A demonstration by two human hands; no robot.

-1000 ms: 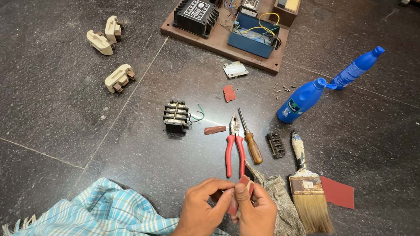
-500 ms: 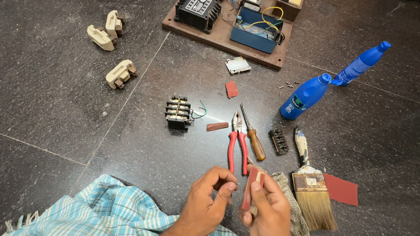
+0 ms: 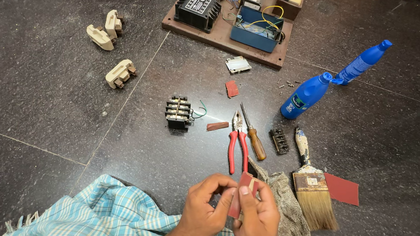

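Observation:
My left hand (image 3: 208, 203) and my right hand (image 3: 257, 221) meet low in the head view, just above a blue checked cloth (image 3: 101, 217). Between their fingertips stands a small reddish-brown piece of sandpaper (image 3: 241, 191), pinched by the right thumb and fingers, with the left fingertips touching its edge. Right behind the hands lie red-handled pliers (image 3: 236, 143), a wooden-handled screwdriver (image 3: 253, 136) and a grey rag (image 3: 287, 210).
A paintbrush (image 3: 312, 186) and a red sandpaper sheet (image 3: 342, 189) lie at right. Two blue bottles (image 3: 306, 95) stand further back. A black terminal block (image 3: 177, 113), cream switch parts (image 3: 119, 73) and a wooden board with electrical parts (image 3: 230, 16) sit on the dark stone floor.
Both hands have stayed together at the bottom of the view, and the reddish sandpaper piece now stands more upright between the fingertips. The camera view has shifted slightly.

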